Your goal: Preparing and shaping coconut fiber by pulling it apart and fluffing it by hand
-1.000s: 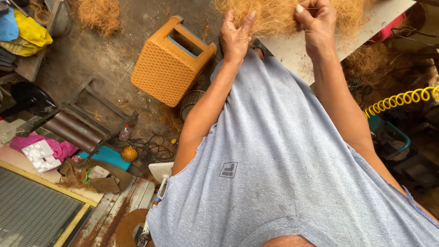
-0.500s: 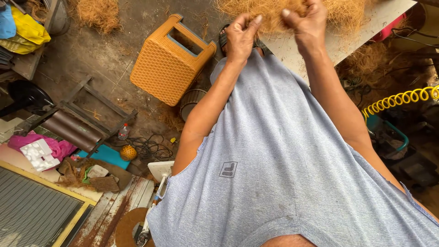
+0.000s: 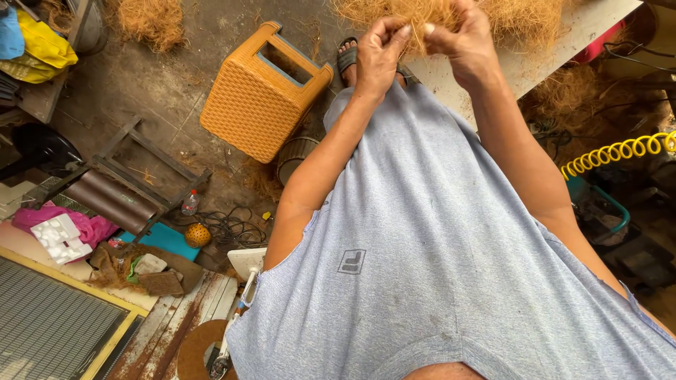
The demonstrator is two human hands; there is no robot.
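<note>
Head view, both hands [image 3: 422, 49] together, pinching coir fibre [image 3: 429, 15] between fingertips

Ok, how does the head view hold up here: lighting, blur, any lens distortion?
Head view: soft, even daylight, no glare or hard shadows. Left hand and right hand pinching the coir fibre look sharp, without motion blur. Wide-angle stretch bends the edges; the yellow coiled hose curves at right. The grey shirt fills much of the frame.

White bench [image 3: 556, 42]: brown fibre heap [image 3: 514, 17] on top.
</note>
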